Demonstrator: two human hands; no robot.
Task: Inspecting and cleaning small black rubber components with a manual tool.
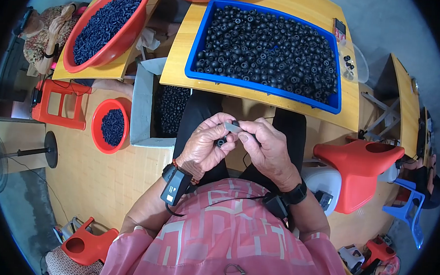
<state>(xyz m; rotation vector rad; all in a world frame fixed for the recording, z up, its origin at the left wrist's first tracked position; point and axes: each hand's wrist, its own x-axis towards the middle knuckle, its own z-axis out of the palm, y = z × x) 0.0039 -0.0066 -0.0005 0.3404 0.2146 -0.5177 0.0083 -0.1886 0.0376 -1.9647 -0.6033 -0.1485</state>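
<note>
While both hands meet over the lap, the left hand (204,146) and the right hand (265,149) pinch small parts between their fingertips. A short grey piece (232,127) lies between the two thumbs, its long axis running roughly left to right and tilted slightly down toward the right hand; it looks flat, pale and narrow. Just below it, a small black round part (220,142) sits in the curled left fingers, its central hole facing up toward the camera. Both grips are pressed together on these parts. Ahead on the wooden table (184,61) stands a blue tray (197,51) heaped with similar black round parts, and a cardboard box (142,108) holding more sits beside the left knee.
</note>
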